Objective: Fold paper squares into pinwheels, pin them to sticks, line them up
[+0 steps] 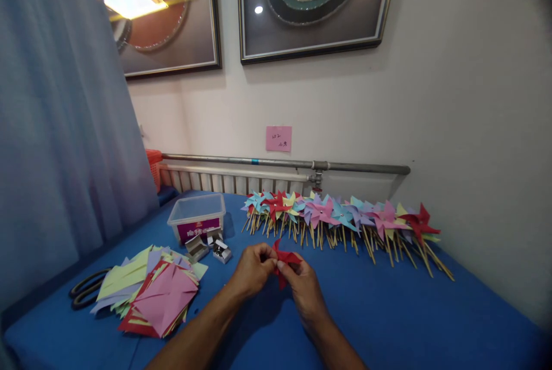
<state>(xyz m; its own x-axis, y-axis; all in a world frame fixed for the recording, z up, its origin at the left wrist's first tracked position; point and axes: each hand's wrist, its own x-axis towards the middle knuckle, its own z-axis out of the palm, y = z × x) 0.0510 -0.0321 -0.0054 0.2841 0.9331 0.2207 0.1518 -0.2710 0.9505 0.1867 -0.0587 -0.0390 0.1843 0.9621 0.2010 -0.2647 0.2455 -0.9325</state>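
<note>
Both hands meet over the blue table, pinching a folded red paper piece between them. My left hand grips its left side with fingertips closed. My right hand holds the right side and underside. Behind the hands lies a long row of finished paper pinwheels on wooden sticks, in red, pink, blue, purple and yellow. A stack of cut coloured paper squares, pink on top, lies to the left of my left forearm.
A clear plastic lidded box stands at the back left, with small open cardboard boxes in front of it. Black scissors lie at the far left edge. A curtain hangs left; a pipe and radiator run along the wall.
</note>
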